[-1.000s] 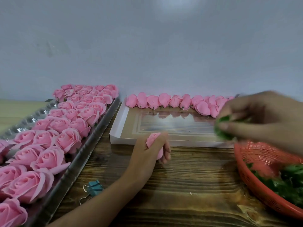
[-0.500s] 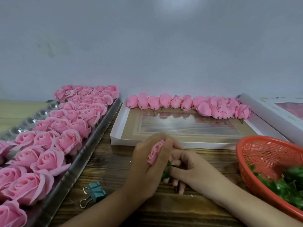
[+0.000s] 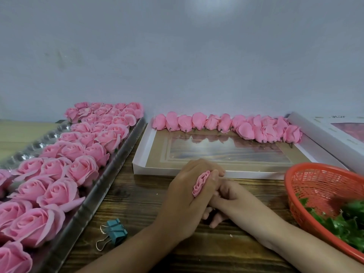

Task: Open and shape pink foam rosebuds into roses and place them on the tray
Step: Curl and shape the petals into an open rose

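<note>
Both hands had closed together since a second earlier: the right hand point(image 3: 231, 198) had left the basket and tucked in beneath the left hand point(image 3: 183, 200), and the green piece it carried was no longer in sight. The left hand's fingers point(image 3: 213, 175) were curled round one rosebud point(image 3: 201, 183), pinching it against the thumb with its tight petal spiral facing up. The right hand's fingers point(image 3: 213, 223) were curled under the left; whether they pinched anything could not be told.

The job looked well along but unfinished. To the left of the fingers, a long silver tray point(image 3: 110, 174) held many opened roses point(image 3: 82, 170) in close rows. Beyond the fingers, a row of unopened buds point(image 3: 226, 124) lay along the far edge of a shallow white box lid point(image 3: 140, 154), so a good many were left to shape. The held bud itself looked still closed.

To the right of the fingers stood a red mesh basket point(image 3: 295, 186) with green leaves point(image 3: 338, 221) inside, and past it a second white box point(image 3: 323, 134). Near the left wrist a teal binder clip point(image 3: 115, 232) lay on the wooden bench point(image 3: 137, 203). Nothing appeared to lie between the fingers and the tray; the clip sat just beside the tray's rim.
</note>
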